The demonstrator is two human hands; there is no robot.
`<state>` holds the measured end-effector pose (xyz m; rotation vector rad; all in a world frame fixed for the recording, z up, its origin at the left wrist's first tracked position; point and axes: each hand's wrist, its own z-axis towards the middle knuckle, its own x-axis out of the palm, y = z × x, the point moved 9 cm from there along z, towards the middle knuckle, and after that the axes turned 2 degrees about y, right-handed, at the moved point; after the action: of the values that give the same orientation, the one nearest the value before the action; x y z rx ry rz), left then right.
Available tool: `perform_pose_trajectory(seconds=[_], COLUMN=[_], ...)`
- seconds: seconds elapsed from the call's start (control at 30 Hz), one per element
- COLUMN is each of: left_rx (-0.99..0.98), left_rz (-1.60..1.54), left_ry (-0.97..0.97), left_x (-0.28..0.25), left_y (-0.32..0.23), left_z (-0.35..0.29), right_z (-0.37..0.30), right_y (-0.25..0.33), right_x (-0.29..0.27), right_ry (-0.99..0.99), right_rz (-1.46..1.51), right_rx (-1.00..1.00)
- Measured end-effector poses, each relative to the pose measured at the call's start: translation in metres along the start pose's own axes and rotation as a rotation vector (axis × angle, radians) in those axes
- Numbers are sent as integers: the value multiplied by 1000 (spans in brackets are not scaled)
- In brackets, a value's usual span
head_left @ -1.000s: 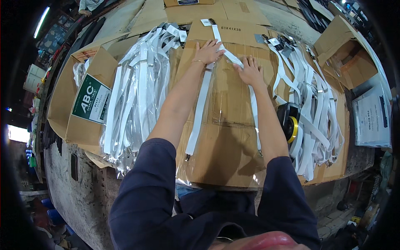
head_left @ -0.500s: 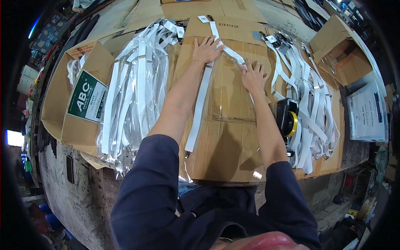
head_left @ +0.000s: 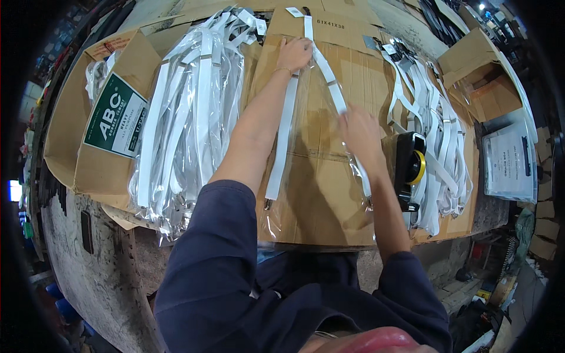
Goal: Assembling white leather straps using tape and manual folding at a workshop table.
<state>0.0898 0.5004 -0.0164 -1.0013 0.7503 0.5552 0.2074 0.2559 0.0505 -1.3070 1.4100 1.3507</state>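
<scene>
A pair of white suspenders (head_left: 282,141) lies in a clear plastic sleeve on a cardboard sheet (head_left: 318,206), its two straps spread in an upside-down V. A white tag and a dark clip show at its far end. My left hand (head_left: 294,55) is on the upper part of the left strap, its fingers drawn together against it. Beside the right strap is my right hand (head_left: 360,132), blurred by motion, so its fingers cannot be made out. Its fingertips overlap the strap's middle.
Bagged white suspenders (head_left: 200,112) are heaped on the left, next to an open carton (head_left: 65,147) with a green label. Right of my right arm stand a black-and-yellow tape dispenser (head_left: 412,167), loose white suspenders (head_left: 441,141) and another open box (head_left: 479,70).
My right hand has moved down along the right strap, away from its upper part. The fingers of my left hand have drawn together from a spread pose. The whole view has shifted slightly.
</scene>
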Motion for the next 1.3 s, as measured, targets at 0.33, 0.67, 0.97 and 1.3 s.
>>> perform_pose_trajectory(seconds=[0.33, 0.67, 0.97, 1.3], left_rx=[22, -2, -13, -49], left_rz=[229, 344, 352, 379], left_ry=[5, 76, 67, 96], left_x=[4, 8, 14, 15], left_y=[-15, -12, -14, -6], left_z=[-6, -5, 1, 13], right_z=[147, 22, -185, -313], right_y=[7, -16, -22, -51], right_x=[34, 50, 60, 73], right_ry=[-318, -257, 22, 136], right_rz=[-61, -11, 52, 138], right_rx=[-248, -193, -120, 67])
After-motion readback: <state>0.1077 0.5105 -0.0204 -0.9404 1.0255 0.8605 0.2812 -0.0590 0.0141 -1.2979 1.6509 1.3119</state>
